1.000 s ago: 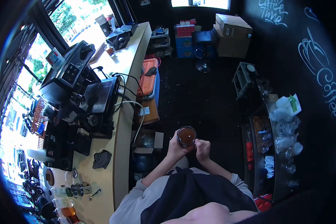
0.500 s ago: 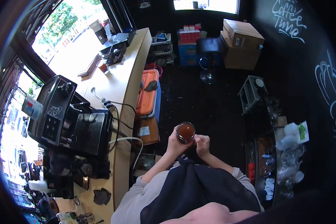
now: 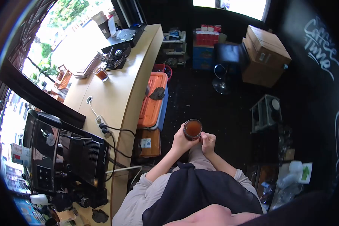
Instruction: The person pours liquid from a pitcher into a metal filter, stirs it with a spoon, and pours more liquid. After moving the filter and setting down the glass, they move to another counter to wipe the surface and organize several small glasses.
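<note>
A glass cup of reddish-brown drink [image 3: 193, 128] is held upright in front of my body, over the dark floor. My left hand [image 3: 181, 140] wraps round the cup's left side and underneath. On the other side, my right hand [image 3: 208, 143] is closed at the handle, its fingers mostly curled out of sight. A second glass of similar drink [image 3: 101, 74] stands on the wooden counter [image 3: 118, 101] to the left, apart from both hands.
An espresso machine [image 3: 64, 150] and a power strip [image 3: 101, 123] with cables occupy the counter. Beside it sits an orange-lidded bin [image 3: 153, 103]. Ahead are a swivel stool [image 3: 221, 86] and cardboard boxes [image 3: 265, 56]; a small grey rack [image 3: 266, 113] stands right.
My view has shifted forward and turned, so the counter's far glass and the espresso machine appear lower. Both hands still hold the cup, and one leg now shows below it.
</note>
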`<action>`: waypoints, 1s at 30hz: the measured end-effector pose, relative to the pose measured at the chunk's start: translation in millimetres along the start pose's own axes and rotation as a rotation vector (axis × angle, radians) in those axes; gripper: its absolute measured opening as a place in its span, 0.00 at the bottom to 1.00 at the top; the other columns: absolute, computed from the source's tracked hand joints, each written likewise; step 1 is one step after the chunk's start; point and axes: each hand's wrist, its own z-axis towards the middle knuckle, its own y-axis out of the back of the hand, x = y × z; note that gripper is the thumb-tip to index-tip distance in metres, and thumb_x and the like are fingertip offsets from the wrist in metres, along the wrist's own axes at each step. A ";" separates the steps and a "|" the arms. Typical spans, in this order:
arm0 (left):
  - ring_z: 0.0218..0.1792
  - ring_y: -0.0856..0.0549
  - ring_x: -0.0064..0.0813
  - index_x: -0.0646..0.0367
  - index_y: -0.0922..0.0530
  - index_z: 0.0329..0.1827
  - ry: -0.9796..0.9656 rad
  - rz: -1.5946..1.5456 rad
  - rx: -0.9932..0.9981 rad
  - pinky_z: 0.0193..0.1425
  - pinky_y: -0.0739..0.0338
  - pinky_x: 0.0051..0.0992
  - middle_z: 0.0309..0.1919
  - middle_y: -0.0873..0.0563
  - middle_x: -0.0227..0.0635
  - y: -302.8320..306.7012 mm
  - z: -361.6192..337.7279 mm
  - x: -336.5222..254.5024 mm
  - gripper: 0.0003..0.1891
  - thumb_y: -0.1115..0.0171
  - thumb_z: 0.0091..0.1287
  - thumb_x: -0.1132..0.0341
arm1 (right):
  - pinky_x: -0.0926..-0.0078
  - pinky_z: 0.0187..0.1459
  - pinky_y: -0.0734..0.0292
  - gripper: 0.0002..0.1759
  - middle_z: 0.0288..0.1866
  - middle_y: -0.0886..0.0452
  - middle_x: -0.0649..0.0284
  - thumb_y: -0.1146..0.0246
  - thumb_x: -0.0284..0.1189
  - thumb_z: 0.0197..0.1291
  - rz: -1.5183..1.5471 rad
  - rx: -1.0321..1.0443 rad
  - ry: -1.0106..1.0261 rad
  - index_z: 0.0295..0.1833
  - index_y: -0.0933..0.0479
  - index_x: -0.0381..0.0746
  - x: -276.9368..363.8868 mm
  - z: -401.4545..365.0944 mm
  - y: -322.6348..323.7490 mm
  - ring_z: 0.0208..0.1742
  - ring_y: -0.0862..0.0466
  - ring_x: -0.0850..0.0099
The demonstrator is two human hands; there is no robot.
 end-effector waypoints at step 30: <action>0.44 0.14 0.39 0.61 0.24 0.52 0.242 0.298 -0.689 0.49 0.19 0.33 0.43 0.18 0.41 117.4 263.6 136.1 0.31 0.22 0.45 0.60 | 0.79 0.22 0.43 0.25 0.14 0.32 0.69 0.47 0.31 0.67 0.188 0.880 -0.181 0.16 0.33 0.34 -111.6 363.7 -198.8 0.18 0.35 0.83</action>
